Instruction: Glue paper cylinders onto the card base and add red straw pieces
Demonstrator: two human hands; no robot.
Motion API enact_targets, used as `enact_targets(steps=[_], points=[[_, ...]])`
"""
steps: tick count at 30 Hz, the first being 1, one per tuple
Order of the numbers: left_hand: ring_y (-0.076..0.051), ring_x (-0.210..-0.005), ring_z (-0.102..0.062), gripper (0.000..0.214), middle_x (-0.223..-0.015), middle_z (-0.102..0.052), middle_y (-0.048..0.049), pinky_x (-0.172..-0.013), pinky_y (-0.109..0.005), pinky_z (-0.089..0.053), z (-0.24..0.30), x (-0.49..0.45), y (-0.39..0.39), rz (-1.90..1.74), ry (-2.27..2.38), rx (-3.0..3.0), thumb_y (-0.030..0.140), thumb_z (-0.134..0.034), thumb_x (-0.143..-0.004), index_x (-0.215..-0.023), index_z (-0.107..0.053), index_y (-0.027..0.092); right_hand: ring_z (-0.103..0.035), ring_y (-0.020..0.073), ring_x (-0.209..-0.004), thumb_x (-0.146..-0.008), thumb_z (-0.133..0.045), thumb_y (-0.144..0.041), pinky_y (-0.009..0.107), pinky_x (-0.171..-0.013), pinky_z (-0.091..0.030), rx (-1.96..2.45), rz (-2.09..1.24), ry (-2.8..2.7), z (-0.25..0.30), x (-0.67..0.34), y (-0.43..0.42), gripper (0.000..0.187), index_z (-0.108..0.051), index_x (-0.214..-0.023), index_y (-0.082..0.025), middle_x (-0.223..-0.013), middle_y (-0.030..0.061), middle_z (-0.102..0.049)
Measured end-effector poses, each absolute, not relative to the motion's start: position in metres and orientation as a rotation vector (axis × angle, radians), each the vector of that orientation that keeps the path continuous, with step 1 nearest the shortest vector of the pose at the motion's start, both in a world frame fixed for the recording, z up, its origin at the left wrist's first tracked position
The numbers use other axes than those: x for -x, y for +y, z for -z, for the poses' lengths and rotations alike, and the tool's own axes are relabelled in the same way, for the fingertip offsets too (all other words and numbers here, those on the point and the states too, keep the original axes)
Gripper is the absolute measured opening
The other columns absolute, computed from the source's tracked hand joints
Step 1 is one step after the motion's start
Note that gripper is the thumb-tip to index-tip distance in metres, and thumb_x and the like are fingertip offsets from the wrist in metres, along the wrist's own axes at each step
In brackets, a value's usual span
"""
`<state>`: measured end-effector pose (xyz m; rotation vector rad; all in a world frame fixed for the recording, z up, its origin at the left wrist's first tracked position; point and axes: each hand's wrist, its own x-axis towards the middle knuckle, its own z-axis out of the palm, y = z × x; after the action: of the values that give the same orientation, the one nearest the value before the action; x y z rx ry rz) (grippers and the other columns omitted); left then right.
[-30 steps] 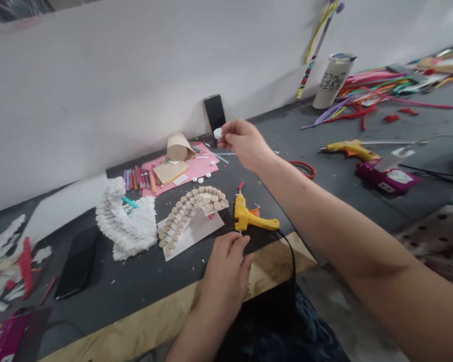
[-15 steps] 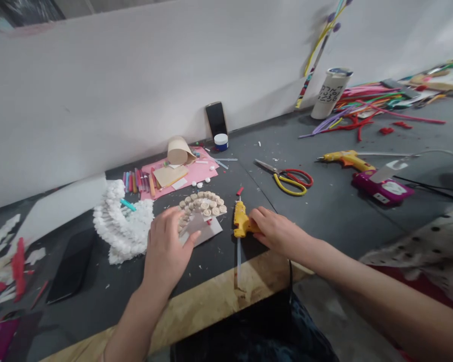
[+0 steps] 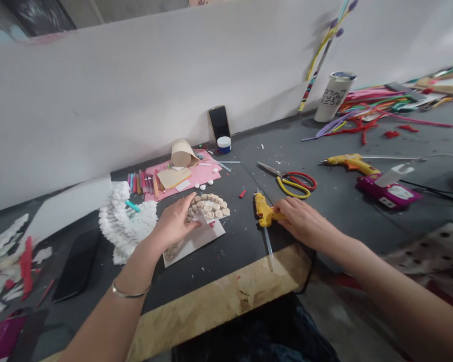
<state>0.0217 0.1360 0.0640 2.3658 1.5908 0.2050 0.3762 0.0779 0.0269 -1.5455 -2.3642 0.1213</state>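
- Left hand (image 3: 175,221): fingers at the curved model (image 3: 214,206), thumb on its near side; cannot tell whether gripping.
- Model stands on white card (image 3: 206,239) on the bench (image 3: 222,261).
- Right hand (image 3: 300,218): fingers wrapped around handle of yellow glue gun (image 3: 263,210), right of model.
- Scissors (image 3: 294,184) lie beyond gun.

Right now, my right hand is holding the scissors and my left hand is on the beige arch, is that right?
Not quite: the head view shows your right hand holding the yellow glue gun, not the scissors, which lie beyond it. Your left hand is on the beige arch.
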Motion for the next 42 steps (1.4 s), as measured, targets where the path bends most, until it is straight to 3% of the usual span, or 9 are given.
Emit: enact_targets(steps=[5, 12, 18, 21, 24, 28, 32, 42], points=[[-0.032, -0.137, -0.048, 0.074, -0.154, -0.044, -0.0152, -0.111, -0.049, -0.041, -0.061, -0.015, 0.142, -0.306, 1.520, -2.285, 0.040, -0.064, -0.084, -0.151, -0.035, 0.024, -0.060, 0.0271, -0.108, -0.091, -0.054, -0.017, 0.041, -0.091, -0.048, 1.406, -0.129, -2.218, -0.046, -0.359, 0.062, 0.019, -0.056, -0.110, -0.022, -0.116, 0.0108, -0.063], [-0.033, -0.139, -0.045, 0.077, -0.152, -0.047, -0.0145, -0.112, -0.049, -0.037, -0.089, -0.020, 0.143, -0.339, 1.506, -2.147, 0.047, -0.067, -0.080, -0.149, -0.041, 0.023, -0.062, 0.0253, -0.101, -0.093, -0.054, -0.019, 0.040, -0.088, -0.049, 1.276, -0.353, -2.136, -0.066, -0.325, 0.059, 0.015, -0.060, -0.107, -0.021, -0.108, 0.0107, -0.068], [-0.028, -0.103, -0.066, 0.072, -0.118, -0.070, -0.0086, -0.088, -0.040, -0.052, -0.111, -0.027, 0.130, -0.355, 1.415, -1.893, 0.051, -0.072, -0.076, -0.139, -0.052, 0.022, -0.062, 0.0184, -0.083, -0.091, -0.058, -0.018, 0.031, -0.076, -0.045, 1.328, -0.506, -2.073, -0.086, -0.300, 0.081, 0.010, -0.068, -0.091, -0.019, -0.091, 0.0038, -0.073], [-0.024, -0.085, -0.066, 0.071, -0.096, -0.072, -0.0052, -0.077, -0.038, -0.053, -0.112, -0.029, 0.123, -0.353, 1.380, -1.770, 0.054, -0.075, -0.074, -0.134, -0.056, 0.020, -0.061, 0.0174, -0.085, -0.092, -0.058, -0.019, 0.029, -0.074, -0.042, 1.330, -0.539, -2.098, -0.097, -0.283, 0.087, 0.012, -0.070, -0.092, -0.019, -0.091, 0.0024, -0.074], [-0.024, -0.085, -0.065, 0.065, -0.087, -0.070, -0.0035, -0.077, -0.037, -0.052, -0.110, -0.030, 0.120, -0.343, 1.329, -1.703, 0.055, -0.075, -0.075, -0.128, -0.060, 0.021, -0.061, 0.0169, -0.084, -0.090, -0.060, -0.023, 0.028, -0.069, -0.039, 1.368, -0.595, -2.088, -0.102, -0.268, 0.089, 0.012, -0.072, -0.091, -0.020, -0.091, 0.0014, -0.074], [-0.026, -0.095, -0.066, 0.061, -0.096, -0.071, -0.0061, -0.080, -0.036, -0.053, -0.107, -0.031, 0.118, -0.331, 1.323, -1.702, 0.054, -0.075, -0.075, -0.125, -0.060, 0.022, -0.062, 0.0167, -0.083, -0.088, -0.063, -0.028, 0.027, -0.062, -0.035, 1.384, -0.638, -2.066, -0.101, -0.258, 0.090, 0.012, -0.072, -0.090, -0.020, -0.090, 0.0024, -0.074], [-0.028, -0.102, -0.065, 0.068, -0.113, -0.071, -0.0092, -0.082, -0.037, -0.055, -0.107, -0.034, 0.116, -0.363, 1.313, -1.695, 0.052, -0.075, -0.075, -0.133, -0.056, 0.022, -0.062, 0.0155, -0.077, -0.088, -0.061, -0.029, 0.027, -0.060, -0.033, 1.396, -0.699, -2.044, -0.099, -0.256, 0.091, 0.014, -0.072, -0.087, -0.021, -0.087, 0.0018, -0.073], [-0.033, -0.119, -0.060, 0.084, -0.132, -0.065, -0.0117, -0.100, -0.046, -0.051, -0.097, -0.030, 0.117, -0.379, 1.301, -1.703, 0.053, -0.080, -0.069, -0.141, -0.050, 0.021, -0.060, 0.0150, -0.072, -0.089, -0.060, -0.037, 0.027, -0.058, -0.032, 1.420, -0.754, -2.006, -0.094, -0.260, 0.091, 0.020, -0.072, -0.086, -0.021, -0.082, 0.0015, -0.073]])
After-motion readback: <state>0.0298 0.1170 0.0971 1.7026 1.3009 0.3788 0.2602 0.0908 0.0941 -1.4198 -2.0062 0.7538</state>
